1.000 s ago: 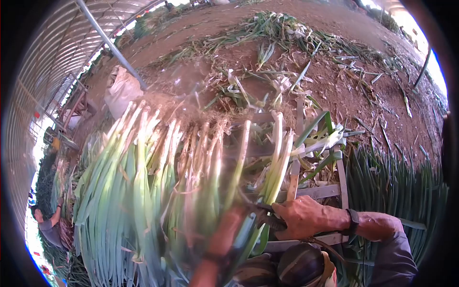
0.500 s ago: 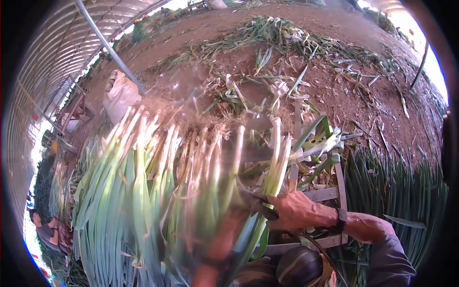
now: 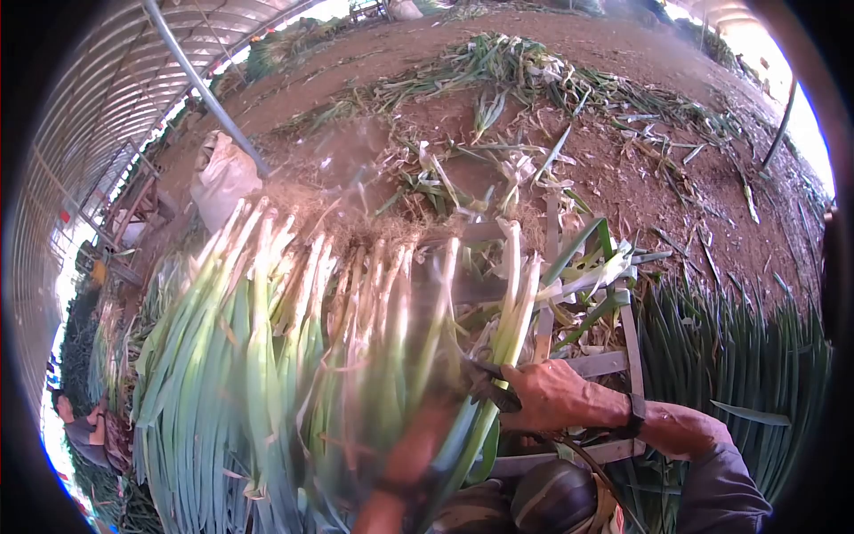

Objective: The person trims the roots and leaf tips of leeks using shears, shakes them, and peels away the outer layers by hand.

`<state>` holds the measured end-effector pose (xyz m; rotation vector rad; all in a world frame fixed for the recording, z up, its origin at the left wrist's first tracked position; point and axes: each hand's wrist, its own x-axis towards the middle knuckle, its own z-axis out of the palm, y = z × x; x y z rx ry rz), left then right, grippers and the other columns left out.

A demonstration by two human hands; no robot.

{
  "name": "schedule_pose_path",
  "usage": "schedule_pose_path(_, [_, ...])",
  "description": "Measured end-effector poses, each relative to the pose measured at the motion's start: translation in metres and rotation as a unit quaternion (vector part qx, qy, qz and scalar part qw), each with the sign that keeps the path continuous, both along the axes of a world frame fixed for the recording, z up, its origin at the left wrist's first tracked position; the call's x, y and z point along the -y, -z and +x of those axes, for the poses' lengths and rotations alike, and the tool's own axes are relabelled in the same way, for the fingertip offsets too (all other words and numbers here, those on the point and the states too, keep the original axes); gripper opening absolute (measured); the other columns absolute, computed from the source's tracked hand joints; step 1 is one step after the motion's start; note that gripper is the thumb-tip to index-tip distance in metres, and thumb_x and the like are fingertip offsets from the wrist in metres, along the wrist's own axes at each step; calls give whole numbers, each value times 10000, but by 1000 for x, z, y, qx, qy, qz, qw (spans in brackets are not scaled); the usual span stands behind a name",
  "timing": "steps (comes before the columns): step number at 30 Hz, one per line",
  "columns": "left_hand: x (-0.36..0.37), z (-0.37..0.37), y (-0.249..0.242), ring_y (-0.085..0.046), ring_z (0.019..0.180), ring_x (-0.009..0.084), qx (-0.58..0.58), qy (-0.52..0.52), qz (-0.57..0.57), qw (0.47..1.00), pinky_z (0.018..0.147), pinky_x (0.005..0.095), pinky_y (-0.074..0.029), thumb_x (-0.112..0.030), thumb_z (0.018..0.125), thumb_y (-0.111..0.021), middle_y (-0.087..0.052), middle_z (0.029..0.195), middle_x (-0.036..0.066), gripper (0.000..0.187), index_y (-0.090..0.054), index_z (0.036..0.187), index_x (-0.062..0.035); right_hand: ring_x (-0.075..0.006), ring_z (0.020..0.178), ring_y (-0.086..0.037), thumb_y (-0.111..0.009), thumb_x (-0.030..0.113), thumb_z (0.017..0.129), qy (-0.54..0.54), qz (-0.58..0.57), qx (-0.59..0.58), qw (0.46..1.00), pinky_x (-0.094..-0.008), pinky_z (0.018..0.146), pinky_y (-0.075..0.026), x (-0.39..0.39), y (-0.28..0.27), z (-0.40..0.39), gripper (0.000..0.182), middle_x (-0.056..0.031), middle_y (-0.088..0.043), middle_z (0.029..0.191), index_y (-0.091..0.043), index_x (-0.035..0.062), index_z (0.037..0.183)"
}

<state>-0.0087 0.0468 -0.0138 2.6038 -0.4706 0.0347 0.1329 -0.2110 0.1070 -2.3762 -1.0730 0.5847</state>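
Note:
Long green onions [image 3: 258,356] lie side by side in a thick layer, pale root ends away from me and green leaves towards me. My right hand [image 3: 556,396], with a dark band at the wrist, is closed beside two onion stalks [image 3: 511,329] at the right of the layer. A dark, narrow thing [image 3: 494,387] shows at its fingertips; I cannot make out what it is. My left hand [image 3: 431,423] is blurred and low over the stalks just left of it, its fingers hard to see.
A wooden frame [image 3: 633,347] holds loose leaves on the right. More green onions [image 3: 721,374] stand beyond it. Leaf scraps [image 3: 516,67] litter the soil ahead. A pale sack [image 3: 224,182] stands by a slanting metal pole [image 3: 200,84]. Another person [image 3: 89,432] is at far left.
Both hands stay in nearly the same place. My right hand and the two stalks beside it have shifted only very slightly.

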Motion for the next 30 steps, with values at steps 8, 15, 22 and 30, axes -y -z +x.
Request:
schedule_pose_path(8, [0,7,12,-522,1253,360,-82,-63,-249,963,1090,466,-384,-102,909,-538,-568,1342,172,453,-553,1359,-46,-458,669,-661,-741,385,779,49,12,23,998,-526,639,-530,-13,6,19,548,-248,-647,708,-572,-50,1066])
schedule_pose_path(15, [-6,15,22,-550,1159,357,-52,-18,-69,996,1010,475,-421,-97,868,-579,-596,1232,158,402,-603,1265,-43,-450,668,-667,-755,413,777,102,10,37,994,-531,630,-529,-27,24,42,561,-236,-651,709,-569,-41,1049])
schedule_pose_path(22, [-10,29,53,-577,1064,354,47,86,255,962,929,485,-458,-92,826,-620,-625,1122,144,351,-653,1172,-39,-436,690,-679,-757,466,800,93,6,24,995,-525,628,-532,-29,19,56,610,-231,-658,758,-558,-25,1100])
schedule_pose_path(30, [18,69,-11,-546,1040,318,137,-238,275,921,879,461,-445,-98,859,-629,-590,1082,132,453,-535,1289,10,-425,693,-679,-764,425,800,60,51,65,995,-506,621,-539,-23,16,51,583,-226,-661,790,-570,-5,1143])
